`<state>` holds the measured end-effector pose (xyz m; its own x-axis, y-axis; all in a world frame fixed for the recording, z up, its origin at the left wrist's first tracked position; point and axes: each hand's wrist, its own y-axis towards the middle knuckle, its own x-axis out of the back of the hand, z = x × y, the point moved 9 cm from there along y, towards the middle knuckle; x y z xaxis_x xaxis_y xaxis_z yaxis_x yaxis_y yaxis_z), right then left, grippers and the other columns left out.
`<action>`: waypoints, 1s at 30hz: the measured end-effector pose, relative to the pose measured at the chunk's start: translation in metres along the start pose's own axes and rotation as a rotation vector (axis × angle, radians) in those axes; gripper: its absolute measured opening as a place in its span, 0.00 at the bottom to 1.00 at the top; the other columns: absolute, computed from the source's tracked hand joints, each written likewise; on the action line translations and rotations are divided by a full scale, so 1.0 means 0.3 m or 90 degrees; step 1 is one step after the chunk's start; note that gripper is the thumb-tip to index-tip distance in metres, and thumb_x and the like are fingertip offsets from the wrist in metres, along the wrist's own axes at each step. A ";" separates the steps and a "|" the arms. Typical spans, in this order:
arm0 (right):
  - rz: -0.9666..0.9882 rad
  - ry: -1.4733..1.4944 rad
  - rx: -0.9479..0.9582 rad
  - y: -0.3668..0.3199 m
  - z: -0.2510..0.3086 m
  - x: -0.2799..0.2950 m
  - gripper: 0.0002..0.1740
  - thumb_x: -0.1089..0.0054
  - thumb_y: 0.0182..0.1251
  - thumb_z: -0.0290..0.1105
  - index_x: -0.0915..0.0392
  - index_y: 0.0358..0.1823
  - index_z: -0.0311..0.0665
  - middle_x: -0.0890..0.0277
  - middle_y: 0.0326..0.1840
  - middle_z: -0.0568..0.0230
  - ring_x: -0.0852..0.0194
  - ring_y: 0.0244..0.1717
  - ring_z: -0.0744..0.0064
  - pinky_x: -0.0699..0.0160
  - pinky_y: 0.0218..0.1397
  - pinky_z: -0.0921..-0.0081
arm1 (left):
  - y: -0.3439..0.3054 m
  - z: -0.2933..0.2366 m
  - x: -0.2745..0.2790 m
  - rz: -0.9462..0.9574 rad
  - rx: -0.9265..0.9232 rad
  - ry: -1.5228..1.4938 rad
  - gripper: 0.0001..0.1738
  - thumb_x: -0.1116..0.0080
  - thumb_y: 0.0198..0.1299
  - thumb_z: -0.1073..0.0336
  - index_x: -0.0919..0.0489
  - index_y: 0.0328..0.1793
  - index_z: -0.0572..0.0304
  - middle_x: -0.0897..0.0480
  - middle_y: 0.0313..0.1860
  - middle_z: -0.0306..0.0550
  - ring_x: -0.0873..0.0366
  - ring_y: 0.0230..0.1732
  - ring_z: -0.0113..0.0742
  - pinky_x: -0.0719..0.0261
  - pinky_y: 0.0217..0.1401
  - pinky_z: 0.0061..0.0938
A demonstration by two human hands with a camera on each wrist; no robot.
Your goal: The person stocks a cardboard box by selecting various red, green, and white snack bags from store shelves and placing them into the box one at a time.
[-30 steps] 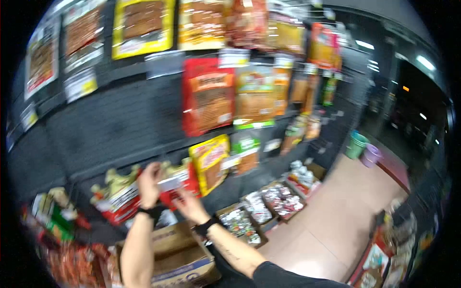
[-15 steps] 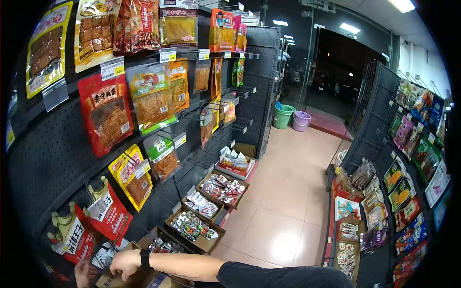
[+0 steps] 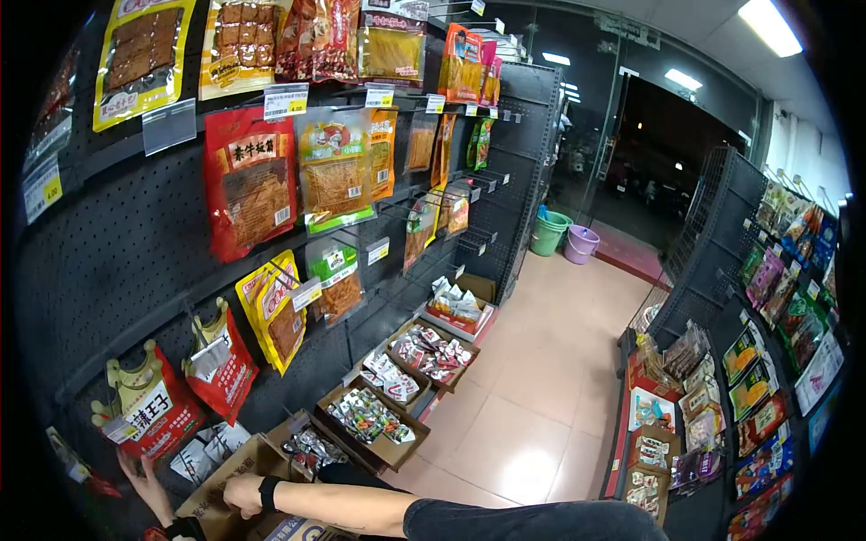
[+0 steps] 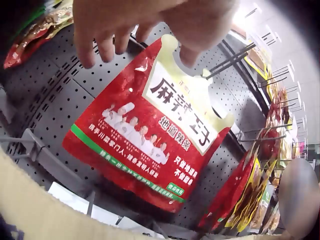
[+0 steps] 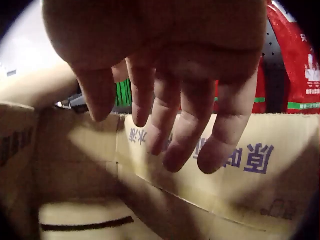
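Note:
My left hand (image 3: 149,489) has its fingers spread just below a red snack bag (image 3: 161,406) with a crown-shaped pale top, hanging on a hook. In the left wrist view, that hand (image 4: 150,25) overlaps the top of the bag (image 4: 130,125), its fingers extended and nothing gripped. Over a cardboard box (image 3: 216,487), my right hand (image 3: 242,494) hangs with loosely bent fingers. The right wrist view shows these fingers (image 5: 192,120) hanging in front of the printed box wall (image 5: 285,135); they hold nothing. A second red bag (image 3: 224,365) hangs to the right.
A black pegboard shelf (image 3: 117,225) carries other hanging packets, among them a yellow one (image 3: 275,311) and a red one (image 3: 251,185). Open boxes of small packets (image 3: 370,417) line its foot. A tiled aisle (image 3: 514,415) leads to green (image 3: 550,234) and purple (image 3: 582,243) buckets.
Both hands were at a hanging red bag a second ago, then came down by the box. Since then the left has spread its fingers near the left bag. The head view has turned right.

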<state>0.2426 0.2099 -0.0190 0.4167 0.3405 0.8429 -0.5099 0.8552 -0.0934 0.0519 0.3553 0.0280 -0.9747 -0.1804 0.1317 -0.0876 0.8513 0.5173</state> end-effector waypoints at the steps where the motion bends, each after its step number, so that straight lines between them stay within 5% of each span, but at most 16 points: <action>1: -0.018 0.008 0.013 -0.021 0.016 0.013 0.19 0.27 0.44 0.37 0.14 0.40 0.39 0.16 0.40 0.48 0.19 0.48 0.46 0.21 0.49 0.53 | -0.017 0.007 -0.027 0.012 0.034 -0.046 0.35 0.45 0.72 0.60 0.44 0.80 0.60 0.40 0.78 0.56 0.40 0.76 0.46 0.38 0.74 0.37; 3: -0.125 0.022 0.086 -0.058 0.052 0.051 0.16 0.29 0.46 0.38 0.17 0.37 0.40 0.17 0.38 0.50 0.19 0.43 0.45 0.21 0.45 0.52 | -0.010 0.048 -0.046 0.015 0.032 -0.133 0.33 0.42 0.69 0.68 0.41 0.77 0.62 0.31 0.70 0.56 0.30 0.67 0.41 0.30 0.68 0.34; 5: -0.132 0.074 0.036 -0.092 0.063 0.120 0.15 0.36 0.55 0.38 0.19 0.39 0.37 0.17 0.39 0.49 0.19 0.42 0.45 0.21 0.45 0.52 | -0.045 -0.046 -0.026 -0.070 0.047 -0.036 0.29 0.37 0.65 0.69 0.35 0.70 0.64 0.22 0.45 0.45 0.24 0.47 0.33 0.25 0.54 0.28; 8: -0.253 0.144 0.004 -0.108 0.036 0.282 0.17 0.37 0.64 0.41 0.17 0.49 0.38 0.14 0.40 0.53 0.14 0.41 0.58 0.17 0.46 0.65 | -0.053 -0.104 -0.061 0.012 0.037 0.030 0.07 0.35 0.64 0.68 0.22 0.40 0.64 0.22 0.33 0.36 0.27 0.37 0.24 0.28 0.43 0.23; 12: -0.499 0.322 -0.072 -0.121 -0.083 0.549 0.28 0.32 0.60 0.35 0.25 0.61 0.33 0.19 0.56 0.50 0.18 0.56 0.58 0.19 0.57 0.65 | -0.083 -0.129 -0.074 0.001 0.096 -0.161 0.07 0.47 0.72 0.67 0.26 0.42 0.63 0.23 0.37 0.37 0.29 0.41 0.24 0.29 0.50 0.23; 15: -0.513 0.316 -0.065 -0.059 -0.141 0.607 0.38 0.29 0.57 0.36 0.33 0.68 0.28 0.25 0.63 0.43 0.22 0.60 0.53 0.21 0.61 0.64 | -0.068 -0.170 -0.035 -0.021 0.057 -0.227 0.06 0.52 0.76 0.66 0.28 0.46 0.60 0.24 0.43 0.34 0.30 0.46 0.21 0.31 0.54 0.22; 19: -0.541 0.192 -0.053 -0.076 -0.047 0.640 0.49 0.26 0.54 0.44 0.40 0.72 0.28 0.35 0.70 0.36 0.36 0.71 0.45 0.35 0.72 0.58 | -0.062 -0.351 0.028 -0.061 0.054 -0.179 0.06 0.53 0.76 0.67 0.28 0.47 0.62 0.23 0.41 0.35 0.29 0.44 0.21 0.28 0.52 0.22; 21: -0.554 0.273 -0.026 -0.050 -0.094 0.608 0.49 0.25 0.55 0.41 0.42 0.72 0.25 0.37 0.71 0.36 0.39 0.73 0.49 0.40 0.75 0.61 | -0.060 -0.430 0.053 -0.049 0.022 -0.149 0.07 0.51 0.75 0.67 0.26 0.49 0.62 0.22 0.43 0.37 0.27 0.46 0.23 0.27 0.53 0.23; 23: -0.469 0.563 0.005 0.025 -0.193 0.516 0.49 0.30 0.63 0.37 0.52 0.77 0.33 0.41 0.75 0.42 0.34 0.70 0.54 0.29 0.68 0.60 | -0.059 -0.442 0.065 -0.041 0.095 -0.136 0.08 0.50 0.74 0.66 0.26 0.51 0.63 0.21 0.43 0.38 0.26 0.47 0.24 0.26 0.53 0.23; 25: -0.394 0.735 -0.037 -0.045 -0.089 0.530 0.47 0.32 0.63 0.33 0.52 0.79 0.44 0.39 0.73 0.48 0.27 0.62 0.61 0.23 0.55 0.67 | -0.049 -0.485 0.050 -0.012 0.081 -0.285 0.09 0.51 0.75 0.65 0.26 0.51 0.62 0.21 0.43 0.37 0.26 0.46 0.24 0.25 0.52 0.23; 27: -0.435 0.740 -0.037 -0.049 -0.131 0.537 0.41 0.36 0.67 0.31 0.49 0.78 0.41 0.32 0.65 0.59 0.25 0.47 0.76 0.27 0.41 0.79 | -0.039 -0.474 0.048 0.005 0.085 -0.365 0.08 0.51 0.76 0.64 0.26 0.49 0.60 0.21 0.41 0.35 0.25 0.44 0.21 0.25 0.50 0.20; 30: -0.385 0.784 0.042 -0.076 -0.092 0.580 0.25 0.41 0.71 0.32 0.32 0.67 0.33 0.21 0.54 0.67 0.22 0.48 0.78 0.25 0.45 0.80 | -0.066 -0.455 0.046 -0.007 0.156 -0.457 0.08 0.52 0.76 0.63 0.25 0.49 0.59 0.20 0.42 0.35 0.23 0.43 0.21 0.24 0.50 0.20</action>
<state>0.3477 0.2605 0.1151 0.9594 0.0780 -0.2712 -0.0315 0.9847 0.1717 0.0683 0.2687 0.1350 -0.8604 0.1046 -0.4987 -0.0592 0.9516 0.3017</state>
